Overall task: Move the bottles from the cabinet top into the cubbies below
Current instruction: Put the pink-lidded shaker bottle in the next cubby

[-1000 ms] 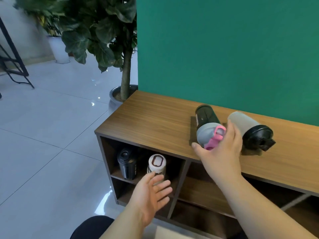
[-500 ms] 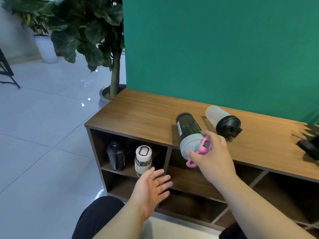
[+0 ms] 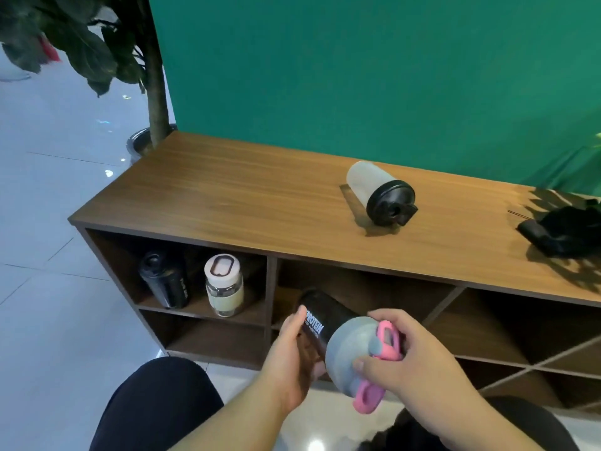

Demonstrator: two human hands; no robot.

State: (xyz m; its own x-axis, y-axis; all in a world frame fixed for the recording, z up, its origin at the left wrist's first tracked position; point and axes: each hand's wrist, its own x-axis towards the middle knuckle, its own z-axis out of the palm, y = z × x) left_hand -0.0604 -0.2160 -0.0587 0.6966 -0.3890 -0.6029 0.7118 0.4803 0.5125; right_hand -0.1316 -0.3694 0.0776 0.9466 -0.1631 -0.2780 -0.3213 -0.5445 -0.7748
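Note:
A dark shaker bottle (image 3: pixel 328 320) with a grey lid and pink cap is tilted, base toward the upper middle cubby (image 3: pixel 357 288). My right hand (image 3: pixel 413 362) grips its lid end and my left hand (image 3: pixel 292 349) holds its dark body from the left. A frosted shaker bottle (image 3: pixel 379 192) with a black lid lies on its side on the wooden cabinet top (image 3: pixel 244 203). In the upper left cubby stand a black bottle (image 3: pixel 164 279) and a clear bottle with a cream lid and sleeve (image 3: pixel 224 284).
A black object (image 3: pixel 566 232) lies at the right end of the cabinet top. A green backdrop (image 3: pixel 357 76) hangs behind the cabinet. A potted tree (image 3: pixel 153 92) stands at its far left corner. My dark trouser knees (image 3: pixel 156 405) are near the bottom edge.
My right hand has brought the pink-capped shaker down off the cabinet top to the front of the middle cubby. My left hand has risen and taken hold of its body.

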